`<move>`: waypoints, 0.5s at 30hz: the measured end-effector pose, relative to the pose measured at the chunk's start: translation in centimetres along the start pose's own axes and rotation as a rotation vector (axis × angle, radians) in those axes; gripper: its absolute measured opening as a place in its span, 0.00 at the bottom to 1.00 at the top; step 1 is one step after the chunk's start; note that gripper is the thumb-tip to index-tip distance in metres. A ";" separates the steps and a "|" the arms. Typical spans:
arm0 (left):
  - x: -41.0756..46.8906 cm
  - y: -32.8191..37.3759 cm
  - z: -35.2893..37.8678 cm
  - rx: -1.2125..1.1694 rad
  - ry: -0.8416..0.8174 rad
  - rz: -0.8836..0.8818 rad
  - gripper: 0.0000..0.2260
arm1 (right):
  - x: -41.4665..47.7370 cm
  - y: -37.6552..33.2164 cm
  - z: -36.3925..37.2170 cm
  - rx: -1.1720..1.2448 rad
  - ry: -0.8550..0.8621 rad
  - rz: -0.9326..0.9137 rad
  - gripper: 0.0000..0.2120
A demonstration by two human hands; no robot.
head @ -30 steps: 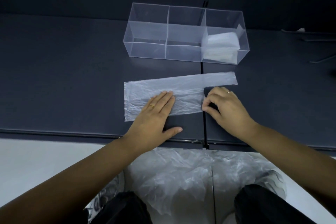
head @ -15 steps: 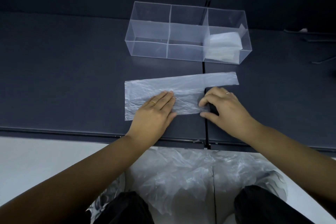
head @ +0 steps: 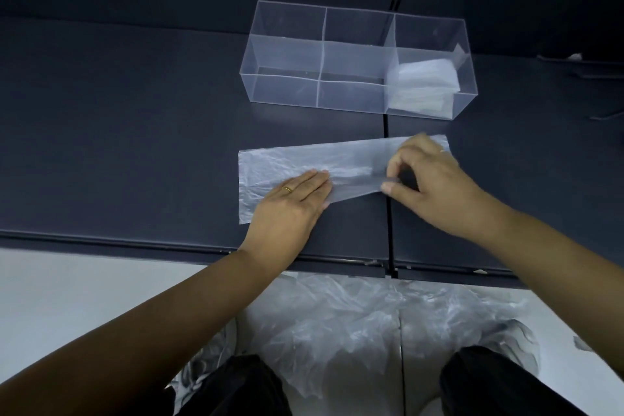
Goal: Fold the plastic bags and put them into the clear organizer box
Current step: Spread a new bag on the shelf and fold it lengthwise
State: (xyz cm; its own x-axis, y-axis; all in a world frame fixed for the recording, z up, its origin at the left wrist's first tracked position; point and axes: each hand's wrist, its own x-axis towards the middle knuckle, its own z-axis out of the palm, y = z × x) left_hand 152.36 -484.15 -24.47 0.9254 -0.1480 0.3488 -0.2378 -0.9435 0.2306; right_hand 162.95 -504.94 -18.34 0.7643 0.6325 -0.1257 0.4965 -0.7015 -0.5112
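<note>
L hand [head: 290, 203] flat on plastic bag [head: 337, 155], grip released, R hand [head: 435, 186] grip pinching bag's near edge, bag on worktop [head: 135, 145] near side of clear organizer box [head: 287, 57], folded bags [head: 422, 78] in its right compartment

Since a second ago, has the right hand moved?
Yes. The right hand, pinching the bag by its near edge, has gone farther from the person, toward the box, staying beside the table seam.
</note>
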 end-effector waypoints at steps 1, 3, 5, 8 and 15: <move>0.0 0.1 -0.1 0.003 0.007 0.005 0.11 | -0.3 -0.7 0.0 -0.104 0.054 -0.044 0.16; -0.2 0.4 -0.3 0.010 0.005 -0.001 0.11 | -0.7 -2.2 0.9 -0.247 0.043 -0.195 0.34; -0.3 0.8 -0.5 0.001 -0.007 -0.022 0.10 | -1.1 -3.4 2.7 -0.345 -0.068 -0.288 0.38; -0.4 1.1 -1.1 -0.082 -0.046 -0.051 0.10 | -0.9 -3.2 4.8 -0.306 -0.008 -0.253 0.24; -2.3 -3.4 -4.8 -0.442 -0.105 -0.388 0.08 | 0.2 0.3 2.5 0.318 0.105 0.074 0.05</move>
State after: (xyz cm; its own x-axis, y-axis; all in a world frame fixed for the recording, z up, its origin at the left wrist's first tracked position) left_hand 149.60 -479.16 -21.77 0.9881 0.1332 0.0772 0.0441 -0.7253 0.6871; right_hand 162.20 -504.20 -20.65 0.8396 0.5353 -0.0924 0.2979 -0.5960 -0.7456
